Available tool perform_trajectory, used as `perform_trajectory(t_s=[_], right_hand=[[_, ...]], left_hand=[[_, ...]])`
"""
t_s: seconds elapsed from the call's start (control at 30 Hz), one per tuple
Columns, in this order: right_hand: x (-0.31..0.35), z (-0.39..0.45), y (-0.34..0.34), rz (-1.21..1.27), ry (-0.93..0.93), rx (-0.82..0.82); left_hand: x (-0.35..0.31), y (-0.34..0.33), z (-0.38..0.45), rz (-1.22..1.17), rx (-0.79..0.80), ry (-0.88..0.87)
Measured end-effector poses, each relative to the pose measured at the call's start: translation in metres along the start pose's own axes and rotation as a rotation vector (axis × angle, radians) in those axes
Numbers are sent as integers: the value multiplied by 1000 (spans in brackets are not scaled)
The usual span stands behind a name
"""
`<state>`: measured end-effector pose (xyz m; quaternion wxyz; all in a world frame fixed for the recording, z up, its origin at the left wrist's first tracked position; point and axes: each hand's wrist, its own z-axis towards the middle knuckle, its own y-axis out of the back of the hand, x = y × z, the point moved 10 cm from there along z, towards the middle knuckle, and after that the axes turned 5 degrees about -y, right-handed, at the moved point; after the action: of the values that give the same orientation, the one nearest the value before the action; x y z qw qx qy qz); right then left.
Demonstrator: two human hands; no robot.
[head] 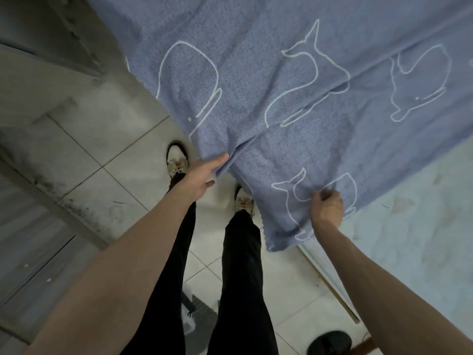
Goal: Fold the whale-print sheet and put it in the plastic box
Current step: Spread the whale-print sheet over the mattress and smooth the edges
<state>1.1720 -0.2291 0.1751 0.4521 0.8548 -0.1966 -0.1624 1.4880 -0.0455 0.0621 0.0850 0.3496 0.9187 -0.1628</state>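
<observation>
1. The whale-print sheet (294, 80), blue-violet with white whale outlines, is spread across the upper and right parts of the frame, and its lower edge hangs over the tiled floor (115, 155).
2. The left hand (202, 175) is seen at the centre of the frame, with the sheet's hanging edge pinched between thumb and fingers; the index finger is stretched along the fabric, and a fold is gathered at that point.
3. The right hand (326, 206) is seen lower right of centre, with its fingers curled tightly round a bunch of the sheet close to the lower corner, over one whale outline.
4. A pale blue surface (409, 226) is exposed at the right of the frame, below the sheet's edge.
5. Two legs in black trousers (238, 278) and two light sneakers (176, 157) are visible on the floor between the arms.
6. A clear plastic box (189, 319) is partly seen at the bottom centre, between the legs; its contents cannot be made out.
7. A dark round object (329, 342) lies at the lower right edge; what it is cannot be told.
</observation>
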Motion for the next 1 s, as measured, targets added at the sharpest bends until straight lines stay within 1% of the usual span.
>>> perform_trajectory(t_s=[0.07,0.13,0.17,0.23,0.3,0.33,0.4,0.5,0.57,0.63,0.67,0.77,0.8,0.87,0.93,1.0], right_hand=[[-14,20,18,27,-2,-43],[-23,39,21,56,-7,16],[-22,47,19,44,25,53],[-6,58,14,-27,194,88],[12,63,8,-62,384,114],[17,65,6,-49,446,131],[13,71,11,4,496,136],[-12,81,27,57,477,162],[-15,88,40,106,474,189],[-1,102,50,135,482,203],[10,108,49,134,492,225],[49,115,44,44,559,228],[61,114,40,-1,600,222],[76,111,33,-45,652,223],[79,109,33,-19,658,228],[77,107,38,11,691,210]], left_hand=[[13,-8,0,-58,28,-14],[22,-14,0,-122,17,-75],[26,-16,-1,-139,-19,-123],[28,-17,-2,-129,-152,-239],[26,-9,-10,-168,-368,-371],[25,-5,-17,-220,-453,-438],[25,-6,-32,-329,-551,-531],[32,-23,-52,-428,-564,-548],[42,-40,-58,-426,-530,-489],[56,-58,-57,-366,-538,-398],[65,-62,-56,-325,-582,-371],[89,-79,-60,-56,-820,-365],[97,-93,-59,56,-858,-372],[111,-130,-54,268,-835,-400],[125,-161,-55,484,-818,-406],[136,-173,-59,571,-838,-403]])
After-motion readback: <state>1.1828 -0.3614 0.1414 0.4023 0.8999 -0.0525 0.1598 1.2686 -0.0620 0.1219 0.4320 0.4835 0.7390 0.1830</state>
